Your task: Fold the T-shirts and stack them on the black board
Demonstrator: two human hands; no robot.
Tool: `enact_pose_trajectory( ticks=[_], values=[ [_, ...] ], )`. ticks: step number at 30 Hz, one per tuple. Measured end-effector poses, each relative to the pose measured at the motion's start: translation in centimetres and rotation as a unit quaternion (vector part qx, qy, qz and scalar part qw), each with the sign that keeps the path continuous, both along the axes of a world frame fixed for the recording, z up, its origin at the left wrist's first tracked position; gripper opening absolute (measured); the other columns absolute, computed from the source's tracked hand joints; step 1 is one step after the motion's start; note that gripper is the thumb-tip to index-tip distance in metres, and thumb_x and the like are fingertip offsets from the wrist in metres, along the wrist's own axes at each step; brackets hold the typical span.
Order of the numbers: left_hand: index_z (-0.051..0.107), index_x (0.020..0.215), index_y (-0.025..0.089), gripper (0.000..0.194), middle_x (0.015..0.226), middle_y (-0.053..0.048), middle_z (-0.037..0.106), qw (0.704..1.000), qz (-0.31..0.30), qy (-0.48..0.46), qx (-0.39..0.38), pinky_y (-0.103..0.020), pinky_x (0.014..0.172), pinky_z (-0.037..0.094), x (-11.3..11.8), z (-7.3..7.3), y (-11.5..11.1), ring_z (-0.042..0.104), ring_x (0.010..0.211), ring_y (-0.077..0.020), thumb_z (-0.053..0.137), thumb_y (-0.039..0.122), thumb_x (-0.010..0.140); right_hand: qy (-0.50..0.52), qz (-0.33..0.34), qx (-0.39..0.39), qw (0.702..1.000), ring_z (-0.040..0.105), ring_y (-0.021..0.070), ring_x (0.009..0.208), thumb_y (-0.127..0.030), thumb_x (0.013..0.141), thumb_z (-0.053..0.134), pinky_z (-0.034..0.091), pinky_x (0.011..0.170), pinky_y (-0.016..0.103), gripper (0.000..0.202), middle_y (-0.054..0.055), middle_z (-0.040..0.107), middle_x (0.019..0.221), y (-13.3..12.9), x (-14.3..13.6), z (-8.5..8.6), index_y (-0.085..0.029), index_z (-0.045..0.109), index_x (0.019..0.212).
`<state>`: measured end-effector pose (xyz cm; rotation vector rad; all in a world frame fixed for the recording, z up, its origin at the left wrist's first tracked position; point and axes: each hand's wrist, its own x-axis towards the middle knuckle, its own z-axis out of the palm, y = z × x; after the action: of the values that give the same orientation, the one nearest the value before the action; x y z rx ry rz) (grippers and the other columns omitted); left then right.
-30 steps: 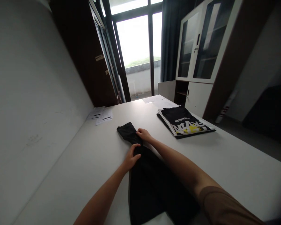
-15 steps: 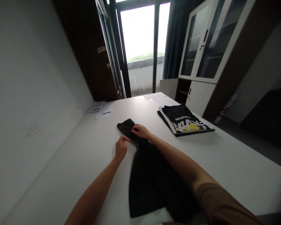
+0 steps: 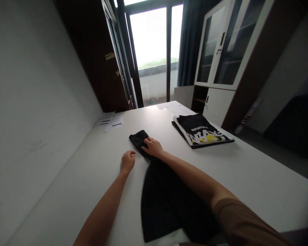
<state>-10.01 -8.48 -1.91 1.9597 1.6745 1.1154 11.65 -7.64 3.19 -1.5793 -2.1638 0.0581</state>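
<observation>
A black garment lies on the white table, narrow and bunched at its far end and widening toward me. Its exact kind is hard to make out; part of it is hidden under my right forearm. My right hand rests on the narrow far part, palm down, thumb and fingers apart on the cloth. Just left of the garment, my left hand sits near the tabletop with its fingers curled in, apart from the cloth, and nothing shows in it.
A stack of folded shirts, the top one black with white and yellow print, lies right of my hands. Papers lie at the far left by the wall. A glass-door cabinet stands beyond the table's right side.
My left hand has drawn back left, away from the garment's edge, and its fingers have curled. My right hand has flattened more onto the cloth. The view has shifted slightly.
</observation>
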Motion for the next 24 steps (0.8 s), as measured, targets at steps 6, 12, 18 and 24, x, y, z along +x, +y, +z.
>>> enact_pose_trajectory(
  ticks=[6,12,18,24],
  values=[
    [0.069,0.096,0.02,0.023,0.104,-0.007,0.072,0.998,0.059,-0.009,0.007,-0.037,0.101,0.046,-0.9,-0.2,0.6,0.065,0.104,-0.0216,0.049,0.015,0.086,-0.083,0.027,-0.001,0.996,0.054,0.033,0.113,-0.04,0.085,0.07,0.037,0.098,0.044,0.03,0.016,0.062,0.117,-0.5,-1.3,-1.3,-0.02,0.069,0.106],
    [0.069,0.095,0.021,0.02,0.104,-0.007,0.072,0.998,0.054,-0.014,0.004,-0.035,0.098,0.048,-1.0,-0.5,0.9,0.066,0.104,-0.0213,0.051,0.017,0.086,0.113,-0.007,-0.048,0.992,0.059,0.0222,0.088,-0.023,0.086,0.056,0.041,0.081,0.033,0.006,0.007,0.064,0.096,1.5,0.1,-1.3,-0.021,0.062,0.088],
    [0.066,0.115,0.021,0.03,0.117,-0.01,0.07,1.0,0.026,0.001,-0.001,-0.039,0.101,0.046,-0.5,-0.5,0.4,0.064,0.111,-0.0252,0.06,0.024,0.086,0.472,0.1,-0.224,0.847,0.047,0.0134,0.063,-0.042,0.087,0.05,0.038,0.059,0.024,0.021,-0.004,0.049,0.071,1.8,0.4,-0.1,-0.023,0.044,0.079],
    [0.054,0.139,0.016,0.06,0.132,-0.019,0.058,0.988,0.037,0.152,0.016,-0.049,0.106,0.04,-0.2,-0.3,-0.6,0.054,0.125,-0.0363,0.069,0.034,0.084,0.652,0.15,-0.284,0.687,0.048,0.0138,0.065,-0.045,0.081,0.059,0.045,0.06,0.024,0.027,-0.004,0.048,0.072,1.6,0.9,0.3,-0.024,0.041,0.081]
  ],
)
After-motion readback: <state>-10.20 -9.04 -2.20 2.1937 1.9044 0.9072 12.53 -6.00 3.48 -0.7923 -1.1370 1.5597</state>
